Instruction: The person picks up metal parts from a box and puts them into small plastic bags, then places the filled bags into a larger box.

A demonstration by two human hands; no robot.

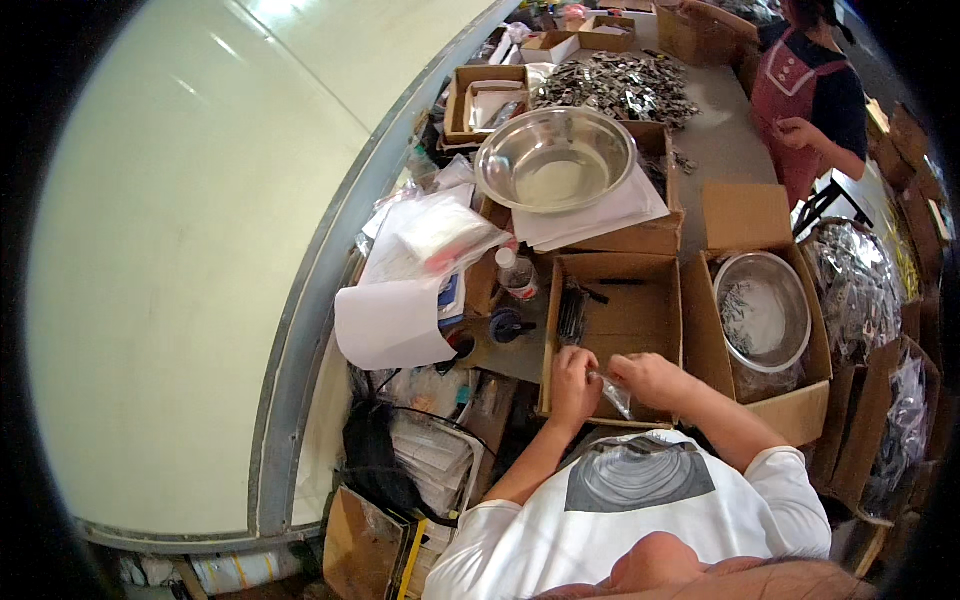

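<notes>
Looks like a small-parts workshop, judging by shiny metal pieces [620, 85] heaped on a long worktable [722, 115], open cardboard boxes [630, 322], steel basins [555, 178] and a co-worker [843, 105] in a pink apron [797, 80].

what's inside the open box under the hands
Slim dark pieces lie in the box, near its left and far walls. The left hand and right hand hide part of the near end.

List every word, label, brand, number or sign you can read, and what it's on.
No text is readable here.
Bottle: red-marked label, too small to read.
Pale stack at lower left: faint marks, too blurred.
White shirt: grey swirl print, no legible words.
Small shiny item at left hand and right hand: no legible marking.
</notes>
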